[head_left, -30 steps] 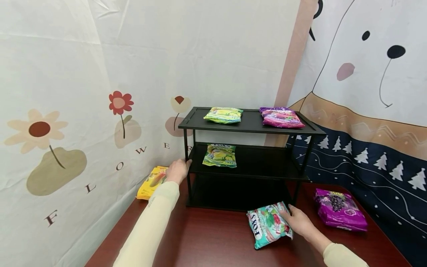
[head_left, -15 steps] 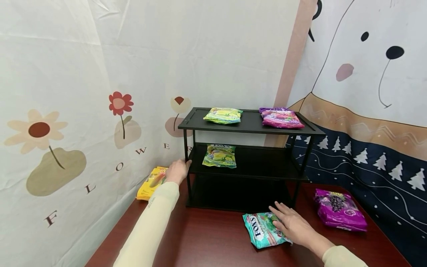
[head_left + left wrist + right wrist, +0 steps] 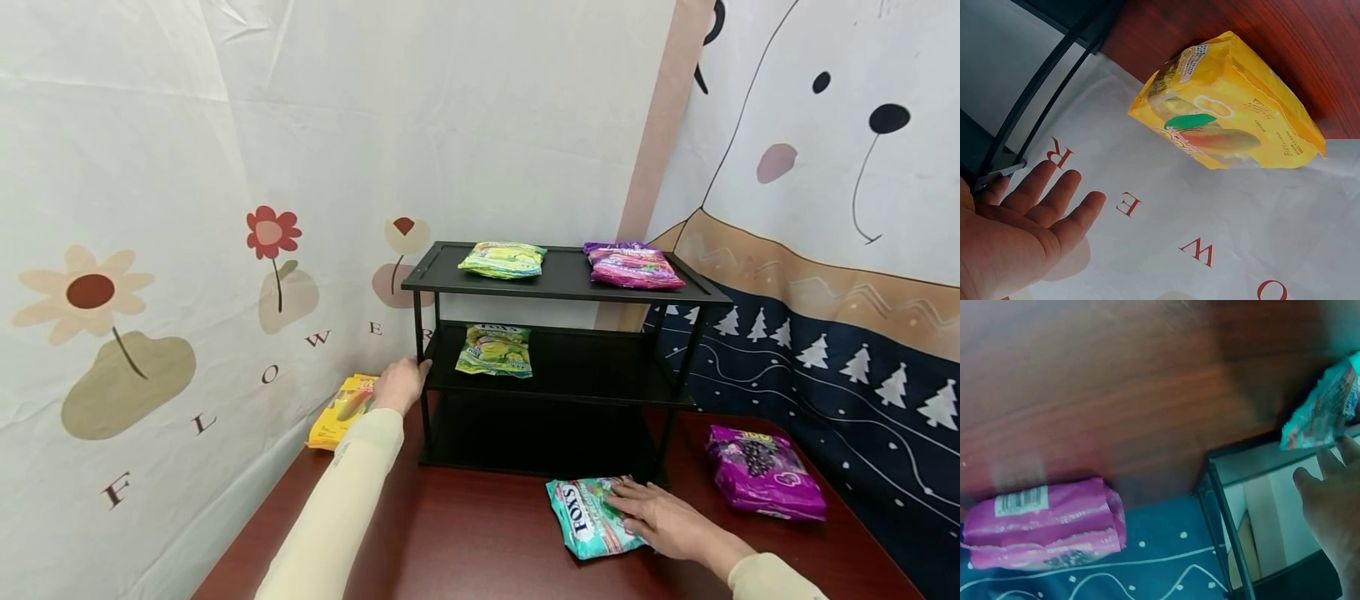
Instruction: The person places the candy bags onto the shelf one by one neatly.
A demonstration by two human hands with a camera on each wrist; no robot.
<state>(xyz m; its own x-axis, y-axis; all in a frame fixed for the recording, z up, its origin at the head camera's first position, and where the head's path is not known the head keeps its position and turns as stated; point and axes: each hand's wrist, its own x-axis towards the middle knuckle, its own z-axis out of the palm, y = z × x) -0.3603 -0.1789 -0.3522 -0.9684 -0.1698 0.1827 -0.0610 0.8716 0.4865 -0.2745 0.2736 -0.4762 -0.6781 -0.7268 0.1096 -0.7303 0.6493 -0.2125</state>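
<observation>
My left hand (image 3: 400, 385) holds the left side of a black three-tier shelf rack (image 3: 555, 287) at its middle tier. In the left wrist view, the index finger (image 3: 992, 190) meets the rack's edge while the other fingers extend loosely. On the table in front of the rack lies a teal Foxs candy bag (image 3: 588, 518), its lettering running sideways. My right hand (image 3: 670, 521) rests on the bag's right part with fingers fairly straight, covering some of the print. The right wrist view shows fingertips at the teal bag's edge (image 3: 1322, 412).
Yellow-green (image 3: 504, 260) and pink-purple (image 3: 634, 265) bags lie on the top tier, a green bag (image 3: 495, 350) on the middle one. A yellow mango bag (image 3: 339, 412) sits left of the rack, a purple grape bag (image 3: 765, 472) on the right. Printed curtains hang behind the table (image 3: 480, 533).
The teal bag was held tilted up in my right hand and now lies flat on the table. The right hand let go, lifted slightly, then came down on it. The left hand stayed put.
</observation>
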